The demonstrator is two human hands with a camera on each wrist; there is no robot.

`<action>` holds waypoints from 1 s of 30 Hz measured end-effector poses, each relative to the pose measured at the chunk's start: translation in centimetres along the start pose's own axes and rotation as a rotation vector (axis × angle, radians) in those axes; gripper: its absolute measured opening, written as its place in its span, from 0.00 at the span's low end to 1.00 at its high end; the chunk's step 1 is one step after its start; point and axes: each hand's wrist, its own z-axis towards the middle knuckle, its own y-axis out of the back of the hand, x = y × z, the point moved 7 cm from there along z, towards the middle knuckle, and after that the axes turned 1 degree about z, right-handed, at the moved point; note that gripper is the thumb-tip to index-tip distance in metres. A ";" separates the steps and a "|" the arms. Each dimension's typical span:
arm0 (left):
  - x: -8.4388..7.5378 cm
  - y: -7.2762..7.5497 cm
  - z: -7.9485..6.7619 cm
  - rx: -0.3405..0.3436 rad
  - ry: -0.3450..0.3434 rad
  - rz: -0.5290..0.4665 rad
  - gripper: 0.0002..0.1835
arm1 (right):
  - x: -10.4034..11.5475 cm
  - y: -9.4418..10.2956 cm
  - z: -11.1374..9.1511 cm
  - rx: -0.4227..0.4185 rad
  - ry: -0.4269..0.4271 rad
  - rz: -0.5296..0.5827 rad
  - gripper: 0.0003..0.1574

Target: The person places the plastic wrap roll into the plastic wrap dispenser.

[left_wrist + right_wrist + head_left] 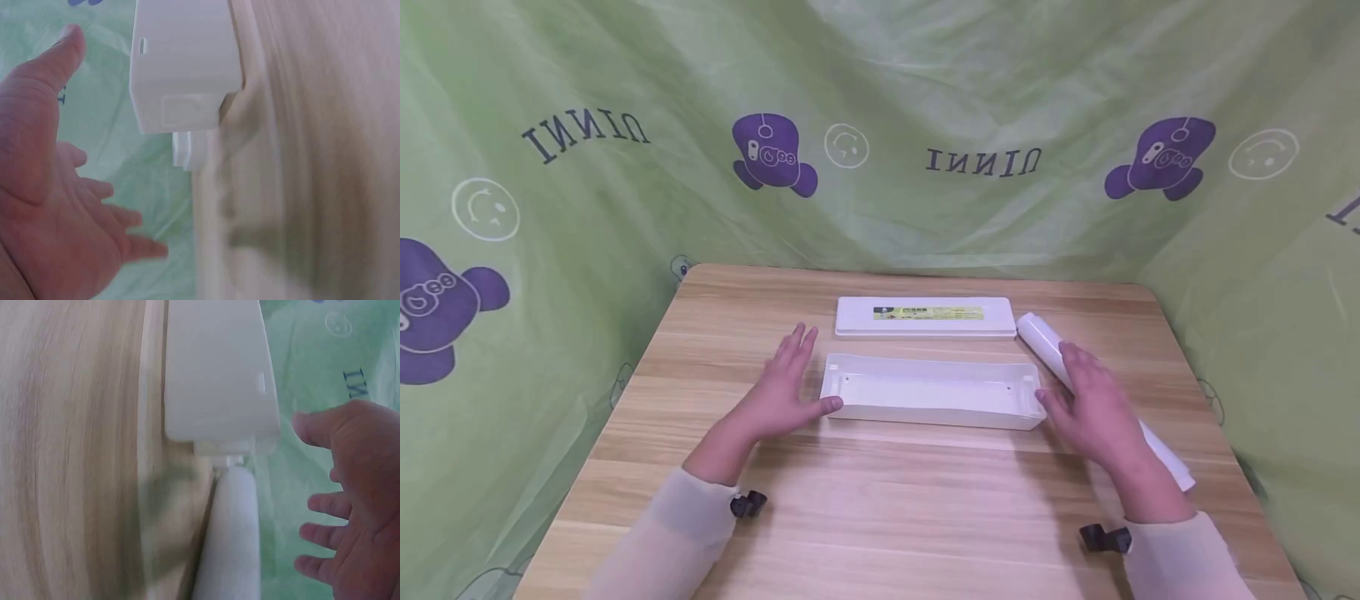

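Observation:
A long white open box [936, 392] with low walls lies on the table between my two hands. Fingers spread, my left hand [782, 392] stands at its left end, and the wrist view shows a gap between palm and box [187, 69]. My right hand [1090, 408] is by the other end, also with extended fingers and nothing in it; the thumb overlaps the box corner in the head view. Under and beyond that hand a white roll [1045, 342] lies slantwise, partly hidden by it. Behind the box rests a white lid [925, 327] with a yellow-green label.
The wooden table [880, 517] has rounded far corners. Green printed cloth [880, 217] hangs round its back and sides. A black wrist mount [748, 503] sits at the left sleeve, and another mount [1105, 538] at the right one.

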 end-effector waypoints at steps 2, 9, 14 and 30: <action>0.2 -0.3 0.1 0.003 -0.018 -0.133 0.67 | -0.5 0.3 0.0 -0.031 0.003 0.051 0.53; 1.0 -1.2 0.7 -0.016 -0.023 -0.395 0.68 | -2.5 0.1 -0.2 -0.025 -0.053 0.073 0.55; 1.6 -2.3 1.2 0.011 -0.006 -0.472 0.71 | -3.5 -0.3 -0.2 0.003 -0.110 0.061 0.60; 2.5 -4.9 2.2 0.049 -0.012 -0.539 0.70 | -6.2 -1.3 -1.0 0.101 -0.204 0.052 0.74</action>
